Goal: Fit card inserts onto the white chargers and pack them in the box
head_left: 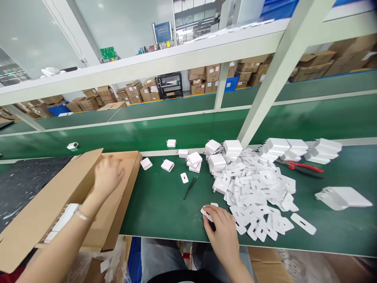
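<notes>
My left hand [108, 177] is over the far end of an open cardboard box [125, 196]. Motion smears its fingers, so I cannot make out their pose or any held thing. White charger blocks [65, 217] stand in a row inside the box, partly behind my forearm. Near the table's front edge, the closed thumb and fingers of my right hand [222, 232] hold a small white slotted cover plate [207, 213]. A heap of similar plates [259, 184] lies just right of it. Black tweezers [191, 187] and a single plate [184, 178] lie farther back.
Several white chargers [167, 165] are scattered behind the tweezers, with more stacked around the heap. Red-handled pliers [303, 166] lie at the right. A slanted frame post [273, 74] rises behind the heap. A green conveyor belt [126, 137] runs along the back.
</notes>
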The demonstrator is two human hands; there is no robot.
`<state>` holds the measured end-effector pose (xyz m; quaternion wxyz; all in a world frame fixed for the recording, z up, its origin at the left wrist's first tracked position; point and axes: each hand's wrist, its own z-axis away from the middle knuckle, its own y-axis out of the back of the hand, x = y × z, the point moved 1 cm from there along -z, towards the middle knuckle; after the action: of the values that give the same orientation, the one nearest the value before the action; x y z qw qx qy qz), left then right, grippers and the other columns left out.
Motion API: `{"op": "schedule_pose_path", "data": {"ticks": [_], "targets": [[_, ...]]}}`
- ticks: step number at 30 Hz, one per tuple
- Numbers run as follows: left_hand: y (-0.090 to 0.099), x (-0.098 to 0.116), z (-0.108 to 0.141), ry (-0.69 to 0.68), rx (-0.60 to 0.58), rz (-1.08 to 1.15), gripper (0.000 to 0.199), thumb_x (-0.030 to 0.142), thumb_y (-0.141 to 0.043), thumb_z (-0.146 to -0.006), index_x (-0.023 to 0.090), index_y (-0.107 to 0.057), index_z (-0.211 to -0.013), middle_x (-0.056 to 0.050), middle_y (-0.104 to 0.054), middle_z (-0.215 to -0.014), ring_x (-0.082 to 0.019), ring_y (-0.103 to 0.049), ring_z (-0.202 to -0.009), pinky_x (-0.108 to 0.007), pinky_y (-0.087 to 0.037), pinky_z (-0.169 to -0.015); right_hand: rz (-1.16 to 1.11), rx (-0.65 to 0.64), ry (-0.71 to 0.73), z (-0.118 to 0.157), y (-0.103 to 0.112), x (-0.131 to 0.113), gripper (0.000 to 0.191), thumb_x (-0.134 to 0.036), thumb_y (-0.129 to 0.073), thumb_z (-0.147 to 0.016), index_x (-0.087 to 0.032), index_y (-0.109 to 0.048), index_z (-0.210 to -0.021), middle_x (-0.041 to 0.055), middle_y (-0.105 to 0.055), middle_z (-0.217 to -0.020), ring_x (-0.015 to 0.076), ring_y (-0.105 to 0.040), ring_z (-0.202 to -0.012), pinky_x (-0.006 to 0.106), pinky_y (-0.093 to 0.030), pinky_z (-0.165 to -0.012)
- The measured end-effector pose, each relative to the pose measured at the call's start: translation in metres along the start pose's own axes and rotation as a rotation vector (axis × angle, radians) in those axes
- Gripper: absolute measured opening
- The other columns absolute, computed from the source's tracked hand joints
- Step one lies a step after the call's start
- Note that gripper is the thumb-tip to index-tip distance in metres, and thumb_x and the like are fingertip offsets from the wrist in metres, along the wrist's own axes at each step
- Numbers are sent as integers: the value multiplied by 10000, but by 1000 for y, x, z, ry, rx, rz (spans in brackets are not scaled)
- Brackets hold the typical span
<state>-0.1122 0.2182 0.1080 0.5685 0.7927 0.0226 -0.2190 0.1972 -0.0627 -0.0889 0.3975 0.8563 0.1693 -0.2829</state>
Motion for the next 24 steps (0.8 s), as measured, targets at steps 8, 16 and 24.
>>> {"op": "schedule_pose_path", "data": {"ticks": [8, 16, 24], "targets": [[-29, 211, -154, -435, -114, 374, 617, 202, -636, -944, 195, -483, -1542, -183, -374, -1654, -394, -407, -1478, -540, -435, -1148, 70, 13, -41, -5, -3, -2, 236, -157, -554, -993, -238, -604, -1209, 76, -697, -1149, 272, -645, -1071, 419, -482, -884], [-31, 276, -204, -492, -212, 806, 489, 460, -714, -938, 132, -660, -1297, -175, -671, -1303, -298, -667, -1185, -531, -536, -1062, 240, 50, -170, -10, -7, -6, 359, -244, -584, -936, -231, -556, -1294, 150, -619, -1278, 350, -647, -1110, 515, -551, -852], [12, 233, -114, -337, 155, 1326, 547, 424, -604, -935, 190, -497, -1418, -161, -496, -1436, -273, -613, -1294, -423, -549, -1093, 130, 7, -121, -10, 0, -12, 187, -177, -559, -982, -250, -612, -1146, 87, -634, -1101, 291, -632, -1009, 436, -515, -803]]}}
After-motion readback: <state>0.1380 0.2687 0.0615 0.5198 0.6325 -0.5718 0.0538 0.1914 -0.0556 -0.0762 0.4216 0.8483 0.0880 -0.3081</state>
